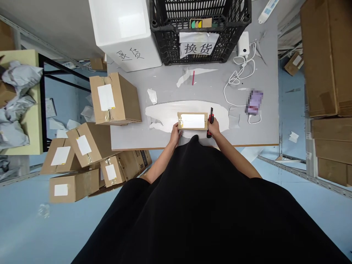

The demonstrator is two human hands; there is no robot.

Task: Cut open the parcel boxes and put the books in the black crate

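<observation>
A small cardboard box (192,125) with a white label lies in front of me at the middle of the table, over a flattened white plastic mailer bag (165,112). My left hand (175,135) is closed on the box's left end. In my right hand (214,128) is a black and red box cutter (211,119), gripped upright in the picture beside the box's right end. Part of the right hand's fingers is hidden, and whether they also touch the box is unclear.
Along the table's back stand a white bin (129,47) and a black plastic crate (170,47). A labelled carton (126,97) is at the left edge, with several more cartons (85,145) below. On the right lie a white charging cable (233,79) and a blurred phone (254,102).
</observation>
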